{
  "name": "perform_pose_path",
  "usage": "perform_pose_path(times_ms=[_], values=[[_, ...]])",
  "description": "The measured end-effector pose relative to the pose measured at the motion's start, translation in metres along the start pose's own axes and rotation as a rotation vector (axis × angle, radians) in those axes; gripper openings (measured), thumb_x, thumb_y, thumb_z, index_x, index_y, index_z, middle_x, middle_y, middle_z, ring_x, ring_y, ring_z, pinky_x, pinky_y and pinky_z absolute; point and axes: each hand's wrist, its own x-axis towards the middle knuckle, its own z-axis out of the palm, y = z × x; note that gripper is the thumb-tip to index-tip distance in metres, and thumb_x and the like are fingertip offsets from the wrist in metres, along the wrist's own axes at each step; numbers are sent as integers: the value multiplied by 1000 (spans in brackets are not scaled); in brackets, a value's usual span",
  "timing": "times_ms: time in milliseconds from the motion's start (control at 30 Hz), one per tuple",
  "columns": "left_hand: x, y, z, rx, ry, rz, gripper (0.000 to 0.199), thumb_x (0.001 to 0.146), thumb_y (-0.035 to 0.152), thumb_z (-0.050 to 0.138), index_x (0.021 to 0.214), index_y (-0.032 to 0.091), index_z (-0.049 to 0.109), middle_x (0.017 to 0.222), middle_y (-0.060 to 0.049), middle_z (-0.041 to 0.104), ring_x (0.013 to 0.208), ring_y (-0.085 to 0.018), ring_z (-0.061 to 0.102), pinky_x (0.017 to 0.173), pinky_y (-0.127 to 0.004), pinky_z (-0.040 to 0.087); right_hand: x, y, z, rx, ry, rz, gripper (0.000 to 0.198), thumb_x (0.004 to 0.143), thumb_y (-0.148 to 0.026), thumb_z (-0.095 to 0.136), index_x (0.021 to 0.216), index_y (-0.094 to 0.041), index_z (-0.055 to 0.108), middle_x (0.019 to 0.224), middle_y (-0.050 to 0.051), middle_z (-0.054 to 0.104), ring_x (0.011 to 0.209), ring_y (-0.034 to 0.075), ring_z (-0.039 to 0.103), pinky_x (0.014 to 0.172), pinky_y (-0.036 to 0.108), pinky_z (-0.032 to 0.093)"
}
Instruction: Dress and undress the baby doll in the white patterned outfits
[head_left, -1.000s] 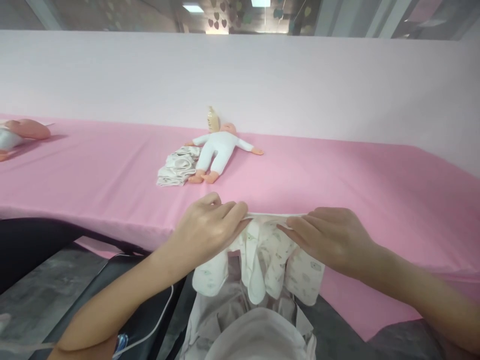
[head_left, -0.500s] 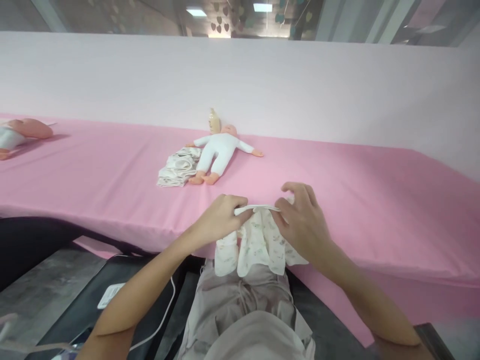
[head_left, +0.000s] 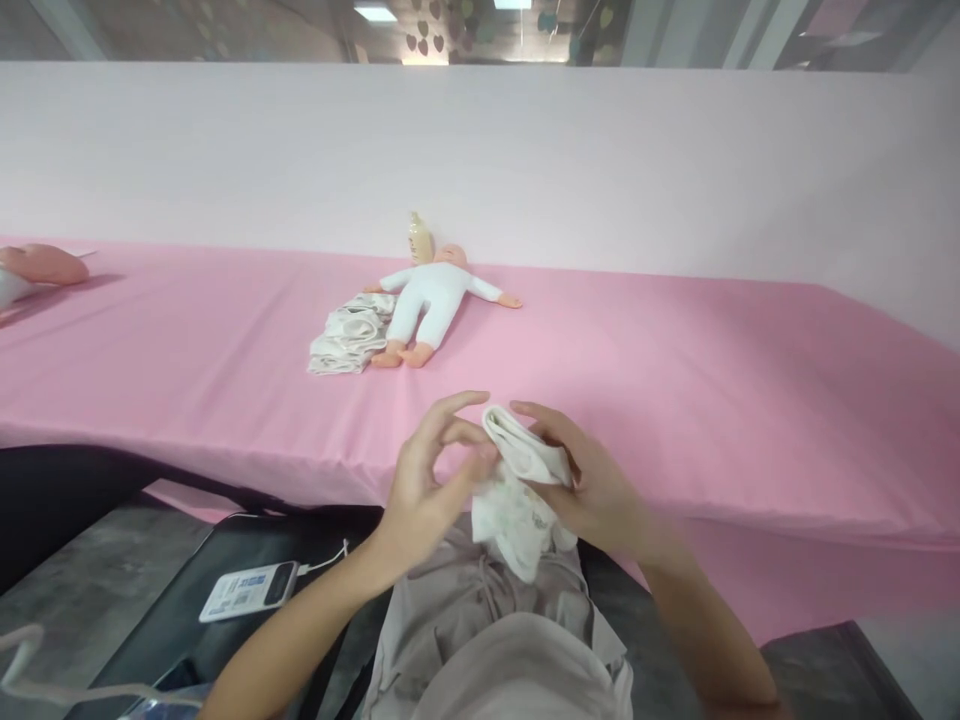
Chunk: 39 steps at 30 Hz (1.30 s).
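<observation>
The right hand [head_left: 600,490] grips the cloth [head_left: 517,520], seemingly keeping its folds together; the left hand [head_left: 426,490] curves open beside it.

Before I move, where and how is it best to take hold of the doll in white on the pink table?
Probably around the middle of the torso of the doll, coming from the right in the picture: it lies stretched out with arms spread, while the pile of cloths sits left of its legs and the bottle left of its head.
</observation>
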Motion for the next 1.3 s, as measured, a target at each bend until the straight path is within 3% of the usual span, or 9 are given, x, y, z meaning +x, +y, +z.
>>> perform_pose_path(times_ms=[100,200,300,433,633,800,967,1133,1300], values=[[3,-11,0,192,-47,154,39,71,32,72,106,19,61,95,-6,60,91,-19,57,86,-32,44,-8,-1,7,226,128,46,32,82,-25,60,110,-26,43,90,1,58,72,13,57,56,22,47],[8,-17,5,83,-157,69,21,80,34,62,91,16,63,90,-6,60,81,-17,58,75,-28,47,-13,5,28,295,402,21,31,78,-25,65,89,-25,37,93,1,57,81,14,59,64,25,49],[5,-16,9,4,17,14,19,84,34,58,91,17,63,87,-4,63,78,-16,59,72,-25,47,-25,27,56,211,560,-54,37,71,-26,70,81,-25,34,97,3,53,88,18,57,68,29,49],[-9,-17,3,-37,134,-42,19,81,36,61,83,17,61,78,-2,62,69,-14,57,63,-23,45,-55,64,91,52,454,16,31,68,-27,70,77,-24,41,76,-1,51,67,16,53,60,31,46],[-25,-27,-8,-99,180,-100,19,80,36,64,81,17,60,73,0,59,64,-12,54,60,-21,43,-78,86,111,183,417,289,26,75,-32,66,96,-25,53,91,3,63,86,22,62,75,36,50],[-23,-30,-15,-81,253,-80,20,79,37,64,83,17,62,76,0,61,69,-13,55,63,-21,44,-68,77,95,118,272,164,16,82,-34,58,71,-23,58,82,4,65,75,21,63,68,35,51],[-19,-40,-34,-53,357,-6,19,77,35,65,75,18,58,70,2,52,65,-11,49,61,-20,41,-51,64,44,-4,337,191,15,86,-34,55,86,-22,64,85,5,69,80,21,65,69,32,54],[-20,-59,-42,-133,368,-28,22,78,36,64,72,18,55,69,2,48,65,-10,46,61,-19,39,-37,41,-4,-341,270,-17,13,87,-26,54,83,-22,66,82,4,70,75,18,66,66,28,54],[-19,-70,-38,-205,405,-91,26,72,39,69,75,15,59,70,2,54,64,-10,49,61,-19,40,-30,26,-21,-571,233,-213,15,88,-21,53,85,-21,68,80,4,70,75,17,66,66,28,54]])
